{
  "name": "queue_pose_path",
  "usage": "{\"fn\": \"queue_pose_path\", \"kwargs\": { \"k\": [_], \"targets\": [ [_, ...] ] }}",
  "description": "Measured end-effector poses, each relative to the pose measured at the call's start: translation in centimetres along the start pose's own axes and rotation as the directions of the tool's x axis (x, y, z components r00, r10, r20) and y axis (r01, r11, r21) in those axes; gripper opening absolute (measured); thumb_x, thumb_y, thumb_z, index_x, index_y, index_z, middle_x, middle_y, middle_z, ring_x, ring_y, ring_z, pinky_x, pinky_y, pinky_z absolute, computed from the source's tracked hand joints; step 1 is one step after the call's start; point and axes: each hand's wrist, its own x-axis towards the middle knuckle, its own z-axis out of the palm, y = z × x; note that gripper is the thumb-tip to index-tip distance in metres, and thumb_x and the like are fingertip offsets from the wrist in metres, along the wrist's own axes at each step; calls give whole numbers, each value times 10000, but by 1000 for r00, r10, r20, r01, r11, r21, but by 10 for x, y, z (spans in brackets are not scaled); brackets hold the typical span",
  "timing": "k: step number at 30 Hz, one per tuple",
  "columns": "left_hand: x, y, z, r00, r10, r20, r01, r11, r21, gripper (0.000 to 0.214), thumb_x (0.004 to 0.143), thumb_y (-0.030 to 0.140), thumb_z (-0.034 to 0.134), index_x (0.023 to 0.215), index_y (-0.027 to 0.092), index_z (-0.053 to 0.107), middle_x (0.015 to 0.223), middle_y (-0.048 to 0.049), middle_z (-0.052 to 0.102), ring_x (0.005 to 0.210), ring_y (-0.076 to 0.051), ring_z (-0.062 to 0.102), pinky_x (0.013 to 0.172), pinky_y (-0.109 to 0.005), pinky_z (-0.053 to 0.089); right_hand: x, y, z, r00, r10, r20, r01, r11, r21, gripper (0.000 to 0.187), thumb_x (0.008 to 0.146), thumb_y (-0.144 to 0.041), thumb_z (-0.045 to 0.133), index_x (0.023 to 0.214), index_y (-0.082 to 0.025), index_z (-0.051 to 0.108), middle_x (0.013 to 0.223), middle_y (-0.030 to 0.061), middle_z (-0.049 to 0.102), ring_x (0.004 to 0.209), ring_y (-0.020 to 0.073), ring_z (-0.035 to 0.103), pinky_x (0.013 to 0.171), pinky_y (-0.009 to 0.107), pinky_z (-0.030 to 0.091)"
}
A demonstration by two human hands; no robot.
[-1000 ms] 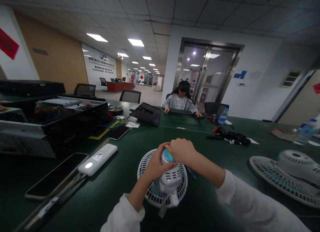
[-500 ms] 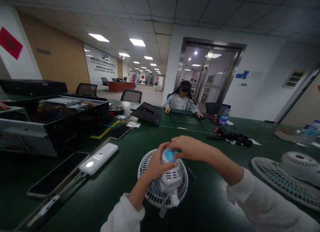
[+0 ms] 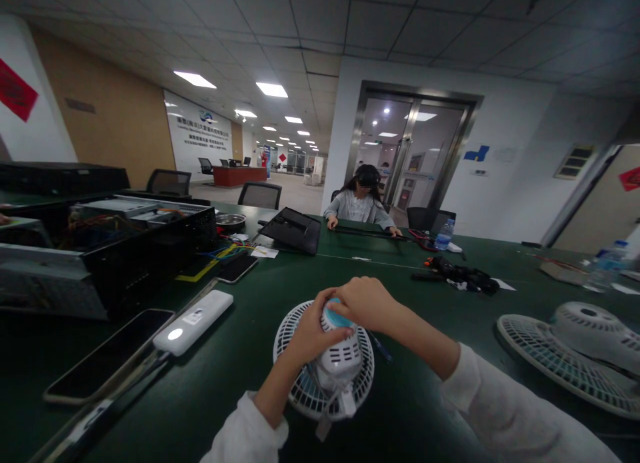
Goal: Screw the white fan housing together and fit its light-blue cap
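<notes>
A small white fan point(image 3: 345, 360) lies grille-down on the green table, its motor housing pointing up. My left hand point(image 3: 311, 330) is wrapped round the upper part of the housing, thumb across the front. From the right, my right hand point(image 3: 364, 304) grips the light-blue knob point(image 3: 339, 316) on top, its fingers partly covering it. A clip-like white piece and a tag hang at the fan's near side. Just right of the grille lies a screwdriver point(image 3: 383, 348), partly hidden.
A second white fan point(image 3: 575, 356) lies to the right. On the left are a white power bank point(image 3: 195, 322), a phone point(image 3: 107, 356) and an opened computer case point(image 3: 150, 250). A black monitor-like panel point(image 3: 293, 231) stands beyond. Across the table a person point(image 3: 363, 200) holds a dark strip.
My right hand has turned and closed further over the blue knob, its forearm lower. The left hand keeps its hold on the housing. The view has shifted slightly.
</notes>
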Motion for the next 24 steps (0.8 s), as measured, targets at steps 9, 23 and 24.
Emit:
{"fn": "queue_pose_path", "kwargs": {
  "k": [9,23,24],
  "targets": [
    [-1,2,-1,1000,-19,-3,19,999,26,642,618,242,721,1193,168,446,1161,-91,570,1048,-269,547,912,-387,413,2,0,7,988,155,19,-156,981,119,376,885,-318,340,888,-134,667,850,140,677,798,249,641,635,313,438],
    [-1,6,0,999,-36,1,36,999,18,617,630,242,726,1176,180,445,1142,-76,574,1028,-252,556,917,-376,415,-3,21,-1,973,-232,12,228,961,155,163,799,-273,569,899,-162,633,947,82,623,861,209,588,743,300,420],
    [-1,6,0,1000,-29,-1,29,999,17,609,629,236,725,1169,180,450,1138,-74,576,1033,-252,553,919,-375,413,-2,18,-2,979,-203,12,199,970,142,173,812,-274,543,903,-155,629,917,94,634,852,226,594,733,316,421]
  ]
}}
